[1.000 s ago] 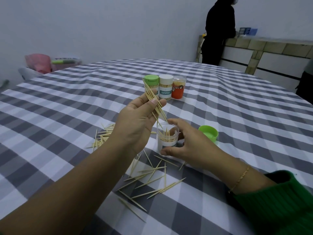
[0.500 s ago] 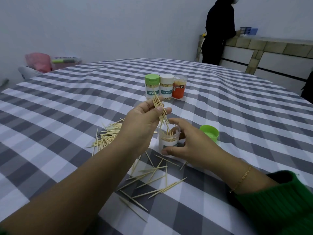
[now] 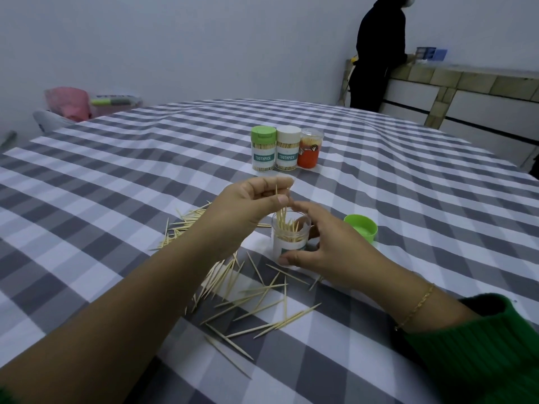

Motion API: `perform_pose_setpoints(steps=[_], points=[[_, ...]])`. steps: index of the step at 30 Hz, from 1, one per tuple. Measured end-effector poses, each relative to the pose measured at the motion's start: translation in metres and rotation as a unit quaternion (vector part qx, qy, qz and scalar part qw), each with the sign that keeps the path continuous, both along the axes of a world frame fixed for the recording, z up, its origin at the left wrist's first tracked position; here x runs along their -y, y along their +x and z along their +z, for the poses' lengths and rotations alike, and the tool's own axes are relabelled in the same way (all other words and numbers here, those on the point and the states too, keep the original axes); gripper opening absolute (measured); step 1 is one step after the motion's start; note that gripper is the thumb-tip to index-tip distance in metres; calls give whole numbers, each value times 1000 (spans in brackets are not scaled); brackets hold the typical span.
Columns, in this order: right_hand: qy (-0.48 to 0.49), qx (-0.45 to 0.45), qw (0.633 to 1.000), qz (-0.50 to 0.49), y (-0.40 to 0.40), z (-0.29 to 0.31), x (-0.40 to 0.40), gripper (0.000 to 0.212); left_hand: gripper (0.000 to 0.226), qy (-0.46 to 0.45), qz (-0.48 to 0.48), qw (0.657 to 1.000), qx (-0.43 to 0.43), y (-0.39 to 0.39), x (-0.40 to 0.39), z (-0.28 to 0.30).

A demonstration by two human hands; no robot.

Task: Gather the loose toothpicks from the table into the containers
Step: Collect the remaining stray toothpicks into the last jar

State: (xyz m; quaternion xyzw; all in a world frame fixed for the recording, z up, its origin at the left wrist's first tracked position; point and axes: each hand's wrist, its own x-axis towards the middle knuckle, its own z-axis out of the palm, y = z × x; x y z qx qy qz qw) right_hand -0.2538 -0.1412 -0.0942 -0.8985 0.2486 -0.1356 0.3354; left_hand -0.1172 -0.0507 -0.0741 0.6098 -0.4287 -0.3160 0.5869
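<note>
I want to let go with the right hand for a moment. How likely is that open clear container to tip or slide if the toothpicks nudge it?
The open container looks tall for its narrow base and only partly filled, so probably light and fairly easy to tip. The toothpicks in it lean to one side, which may add a slight sideways pull. The checked tablecloth is rippled, so it would more likely wobble than slide cleanly.

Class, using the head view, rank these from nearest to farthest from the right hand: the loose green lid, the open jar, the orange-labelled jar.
1. Open jar: held by the right hand.
2. Loose green lid: just right of the hand, on the cloth.
3. Orange-labelled jar: far back, right end of the row.
</note>
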Motion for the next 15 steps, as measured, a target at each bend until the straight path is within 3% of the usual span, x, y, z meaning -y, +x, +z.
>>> perform_pose_setpoints(steps=[11, 15], points=[[45, 23, 999, 4, -5, 4, 10, 75, 19, 41, -37, 996, 67, 3, -5, 6], [25, -4, 1000, -2, -8, 13, 11, 68, 20, 53, -39, 988, 142, 7, -9, 8]])
